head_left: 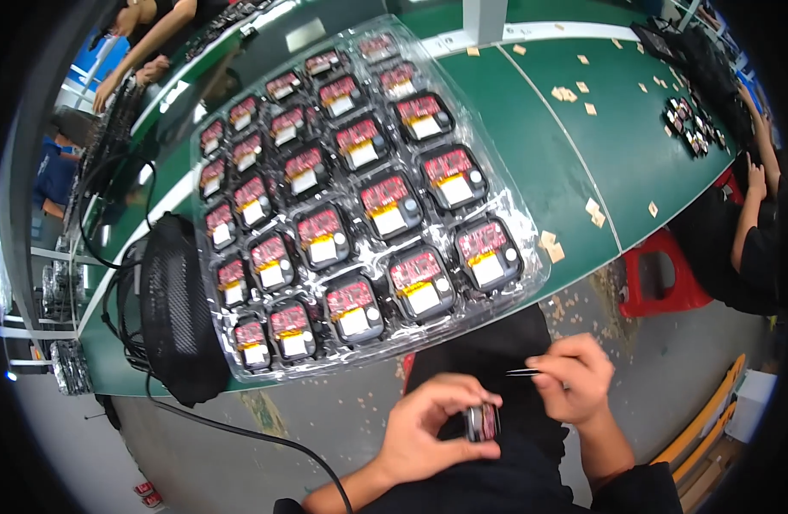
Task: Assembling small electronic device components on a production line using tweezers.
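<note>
Between the thumb and fingers of my left hand (432,428) is a small black-cased electronic device (482,422), held on edge over my lap, with red showing inside it. My right hand (575,379) pinches a thin pair of metal tweezers (522,373), whose tips point left toward the device but stay apart from it. Beyond both hands, a clear plastic tray (518,218) holds rows of similar black devices, each with a red circuit board and a white and yellow battery, such as one nearby open device (488,254).
The tray lies on a green table (531,137) and reaches its front edge. A black mesh bag (181,300) and a black cable (248,433) are at left. Small tan pieces (555,248) are scattered at right, near a red stool (664,276). Other people work at both far sides.
</note>
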The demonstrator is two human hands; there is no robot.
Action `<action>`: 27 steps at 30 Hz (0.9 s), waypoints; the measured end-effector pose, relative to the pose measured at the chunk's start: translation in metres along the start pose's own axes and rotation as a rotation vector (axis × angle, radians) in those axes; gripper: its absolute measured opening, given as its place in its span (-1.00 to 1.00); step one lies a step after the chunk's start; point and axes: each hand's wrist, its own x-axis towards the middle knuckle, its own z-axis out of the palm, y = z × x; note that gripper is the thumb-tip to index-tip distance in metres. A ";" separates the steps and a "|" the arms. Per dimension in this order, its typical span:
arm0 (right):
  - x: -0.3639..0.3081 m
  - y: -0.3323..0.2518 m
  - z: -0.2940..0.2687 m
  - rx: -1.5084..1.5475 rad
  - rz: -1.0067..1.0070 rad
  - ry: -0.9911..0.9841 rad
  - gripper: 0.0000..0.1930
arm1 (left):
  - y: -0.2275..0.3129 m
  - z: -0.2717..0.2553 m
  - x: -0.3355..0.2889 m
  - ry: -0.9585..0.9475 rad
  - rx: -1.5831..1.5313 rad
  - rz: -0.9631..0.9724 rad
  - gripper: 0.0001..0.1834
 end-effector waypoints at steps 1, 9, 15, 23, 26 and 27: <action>0.006 0.001 -0.006 -0.014 0.021 0.068 -0.85 | 0.015 0.002 0.004 -0.045 0.103 0.063 -0.28; 0.098 0.022 -0.027 -0.142 0.001 0.342 -0.89 | 0.147 0.022 0.072 -0.175 1.098 0.500 -0.38; 0.142 0.056 -0.021 -0.167 0.263 0.241 -0.91 | 0.178 0.024 0.174 0.031 1.572 0.653 -0.55; 0.134 0.055 -0.024 -0.109 0.242 0.267 -0.90 | 0.172 -0.026 0.262 0.133 1.786 0.582 -0.55; 0.133 0.059 -0.023 -0.112 0.190 0.288 -0.89 | 0.174 -0.008 0.258 0.146 1.853 0.426 -0.65; 0.131 0.062 -0.024 -0.139 0.211 0.304 -0.89 | 0.170 -0.001 0.255 0.120 1.883 0.414 -0.67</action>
